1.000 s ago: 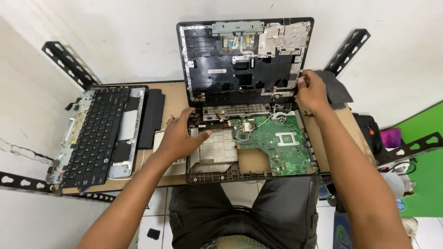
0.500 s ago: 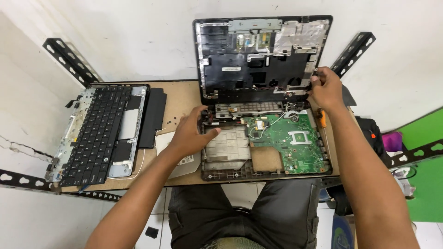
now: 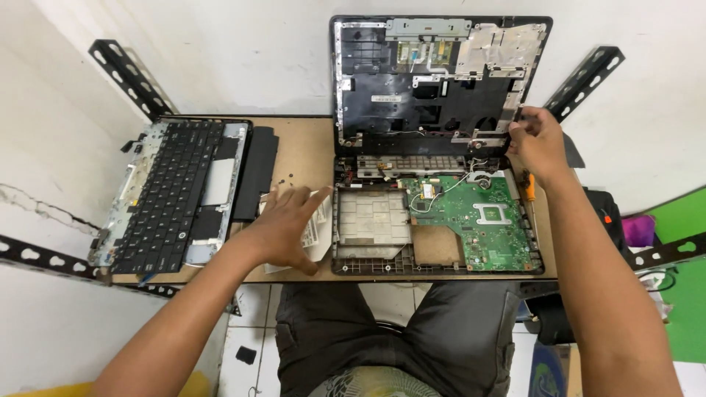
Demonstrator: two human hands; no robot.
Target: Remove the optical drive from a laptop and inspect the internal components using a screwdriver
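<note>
I read this as well into the strip-down. The laptop base (image 3: 437,228) lies open on the tabletop (image 3: 309,147), green motherboard (image 3: 478,217) exposed, and the keyboard deck (image 3: 176,195) already sits apart at the left. Its display lid (image 3: 441,81) is still attached and stands against the wall. My right hand (image 3: 540,140) pinches the lid's lower right corner by the hinge. My left hand (image 3: 283,224) lies flat and spread on white papers (image 3: 318,228) beside the base, gripping nothing.

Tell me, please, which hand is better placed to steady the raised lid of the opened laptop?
The right hand: it already grips the lid at its right edge by the hinge. The left hand lies flat on papers beside the base.
</note>
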